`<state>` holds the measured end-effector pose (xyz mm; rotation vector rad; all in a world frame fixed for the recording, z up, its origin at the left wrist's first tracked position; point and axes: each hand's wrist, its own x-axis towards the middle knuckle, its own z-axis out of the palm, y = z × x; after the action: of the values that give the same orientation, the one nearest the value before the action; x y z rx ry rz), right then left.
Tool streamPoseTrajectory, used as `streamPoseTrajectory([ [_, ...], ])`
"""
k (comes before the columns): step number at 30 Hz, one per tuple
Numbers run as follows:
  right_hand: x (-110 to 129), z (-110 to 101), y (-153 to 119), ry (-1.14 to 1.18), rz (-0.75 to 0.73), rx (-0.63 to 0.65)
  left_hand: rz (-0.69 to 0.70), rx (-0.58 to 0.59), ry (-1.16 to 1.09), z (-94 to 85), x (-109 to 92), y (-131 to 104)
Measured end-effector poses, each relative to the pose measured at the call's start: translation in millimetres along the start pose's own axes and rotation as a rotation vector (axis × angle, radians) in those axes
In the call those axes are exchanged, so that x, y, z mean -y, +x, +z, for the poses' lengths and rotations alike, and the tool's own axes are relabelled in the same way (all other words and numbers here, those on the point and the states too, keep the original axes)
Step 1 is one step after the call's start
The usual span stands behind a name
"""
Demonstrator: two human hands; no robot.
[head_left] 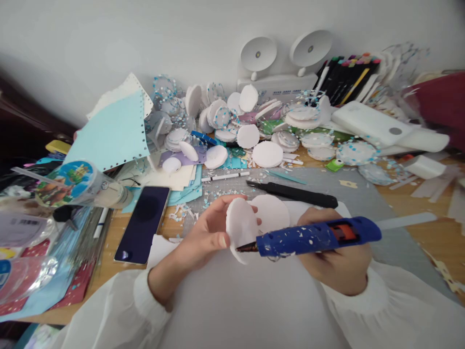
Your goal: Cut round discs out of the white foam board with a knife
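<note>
My left hand (pixel 205 235) grips a white round disc (pixel 242 225) by its edge, tilted on its side, thumb in front and fingertips showing behind. In my right hand (pixel 332 261) is a blue hot glue gun (pixel 298 240), its handle mostly hidden by the fingers. A translucent glue stick (pixel 407 220) sticks out of the gun's back end. The dark nozzle points left and meets, or comes very near, the disc's lower edge. Just behind the held disc lies another white disc (pixel 272 213), partly covered.
A black utility knife (pixel 294 193) lies on the grey cutting mat (pixel 363 194) beyond my hands. At left are a phone (pixel 143 223), a plastic cup (pixel 72 184) and wires. Farther back stand several white discs (pixel 268 154), a white lamp unit (pixel 276 82), markers (pixel 348 80) and a white bottle-like device (pixel 378 123).
</note>
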<state>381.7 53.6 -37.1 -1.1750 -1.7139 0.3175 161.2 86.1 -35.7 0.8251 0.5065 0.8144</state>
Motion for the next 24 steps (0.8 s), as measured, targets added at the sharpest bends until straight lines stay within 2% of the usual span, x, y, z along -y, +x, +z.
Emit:
streamPoseTrajectory([
  [10, -0.2, -0.5, -0.1, 0.042, 0.017, 0.019, 0.022, 0.036, 0.002, -4.9, 4.3, -1.4],
  [24, -0.2, -1.5, 0.3, 0.065, 0.002, 0.031, -0.060, 0.017, -0.072, -7.2, 4.5, -0.8],
])
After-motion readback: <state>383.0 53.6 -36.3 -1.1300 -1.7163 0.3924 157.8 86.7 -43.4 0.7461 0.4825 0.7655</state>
